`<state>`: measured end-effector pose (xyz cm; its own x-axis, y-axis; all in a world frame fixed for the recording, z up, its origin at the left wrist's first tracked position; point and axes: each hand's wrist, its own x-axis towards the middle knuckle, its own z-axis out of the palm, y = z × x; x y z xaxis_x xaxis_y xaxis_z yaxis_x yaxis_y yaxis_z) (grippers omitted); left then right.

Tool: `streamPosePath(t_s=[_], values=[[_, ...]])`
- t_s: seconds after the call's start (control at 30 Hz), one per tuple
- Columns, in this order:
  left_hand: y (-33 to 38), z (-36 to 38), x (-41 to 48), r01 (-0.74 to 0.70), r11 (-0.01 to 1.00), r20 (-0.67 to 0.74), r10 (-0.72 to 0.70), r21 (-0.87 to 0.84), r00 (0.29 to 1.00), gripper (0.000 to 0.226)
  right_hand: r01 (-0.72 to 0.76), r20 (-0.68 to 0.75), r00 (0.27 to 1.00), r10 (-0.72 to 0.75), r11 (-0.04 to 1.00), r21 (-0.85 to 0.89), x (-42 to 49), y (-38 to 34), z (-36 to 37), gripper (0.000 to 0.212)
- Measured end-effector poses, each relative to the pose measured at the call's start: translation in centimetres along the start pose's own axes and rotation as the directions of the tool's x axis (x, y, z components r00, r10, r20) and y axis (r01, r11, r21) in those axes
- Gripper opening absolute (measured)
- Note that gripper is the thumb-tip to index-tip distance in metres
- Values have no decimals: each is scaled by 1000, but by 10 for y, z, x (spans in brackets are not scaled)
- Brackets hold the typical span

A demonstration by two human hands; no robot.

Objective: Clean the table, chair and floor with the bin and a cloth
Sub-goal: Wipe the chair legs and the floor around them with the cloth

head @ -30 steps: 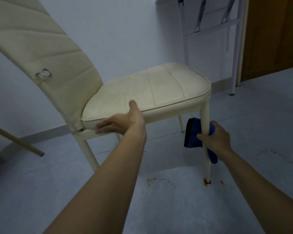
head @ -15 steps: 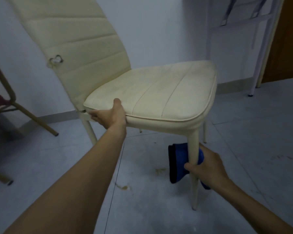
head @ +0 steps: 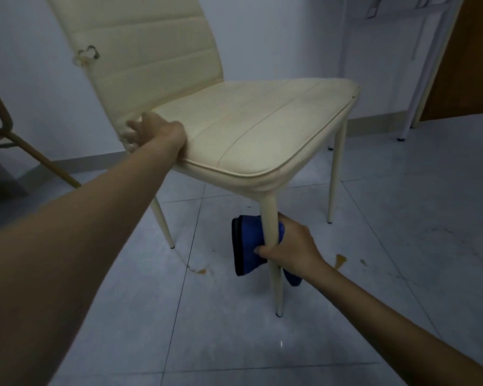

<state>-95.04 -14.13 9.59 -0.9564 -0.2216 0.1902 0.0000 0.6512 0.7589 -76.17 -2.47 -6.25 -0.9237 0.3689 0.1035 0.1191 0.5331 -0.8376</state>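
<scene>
A cream padded chair [head: 251, 126] stands on its legs on the grey tiled floor, its seat corner pointing toward me. My left hand [head: 156, 133] grips the seat's left edge near the backrest. My right hand [head: 290, 246] wraps a blue cloth [head: 247, 245] around the front leg [head: 273, 263], about halfway down it. The backrest has a small tear with a torn flap [head: 87, 55]. No bin is in view.
Brown stains mark the floor [head: 201, 271] left of the front leg and more of them [head: 340, 259] to its right. A second chair's tan metal legs [head: 37, 157] stand at left. A white metal frame [head: 418, 79] and a wooden door [head: 474, 59] are at right.
The chair has gone from tilted to upright on its legs. My left hand slid along the seat edge toward the backrest. My right hand kept the cloth on the front leg.
</scene>
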Motion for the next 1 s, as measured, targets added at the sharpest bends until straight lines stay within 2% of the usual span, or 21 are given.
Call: streamPosePath(t_s=[0.1,0.2,0.27,0.33,0.4,0.43,0.5,0.57,0.7,0.77,0.87,1.0], values=[[32,9,-30,-267,952,164,242,153,956,57,3,179,984,-11,999,45,1,4,-14,51],[81,29,-79,-516,836,424,406,185,810,64,-14,328,944,-18,995,96,5,15,-30,59],[106,46,-111,-620,765,544,451,173,708,71,-119,365,928,72,987,109,8,30,-34,55],[120,66,-136,-680,709,605,461,189,649,75,-354,359,894,268,914,200,9,51,-39,48],[122,83,-148,-719,621,616,445,310,650,81,-567,317,823,472,715,408,9,74,-44,46],[122,90,-151,-734,550,598,451,397,662,84,-603,266,790,552,621,501,8,86,-47,46],[122,100,-154,-727,414,546,481,548,686,77,-607,158,731,664,528,594,9,103,-55,46],[121,106,-160,-728,300,516,545,616,661,58,-606,76,681,728,502,617,8,114,-64,44],[118,104,-163,-776,127,523,671,618,526,40,-581,5,638,770,476,660,8,121,-78,26],[115,98,-163,-791,71,529,706,608,470,36,-565,-12,623,782,460,685,7,122,-76,23],[109,89,-159,-804,22,549,720,594,425,32,-536,-23,629,777,454,712,8,118,-73,23],[82,65,-137,-848,-41,565,762,529,316,25,-512,-96,634,767,510,692,9,102,-74,27]])
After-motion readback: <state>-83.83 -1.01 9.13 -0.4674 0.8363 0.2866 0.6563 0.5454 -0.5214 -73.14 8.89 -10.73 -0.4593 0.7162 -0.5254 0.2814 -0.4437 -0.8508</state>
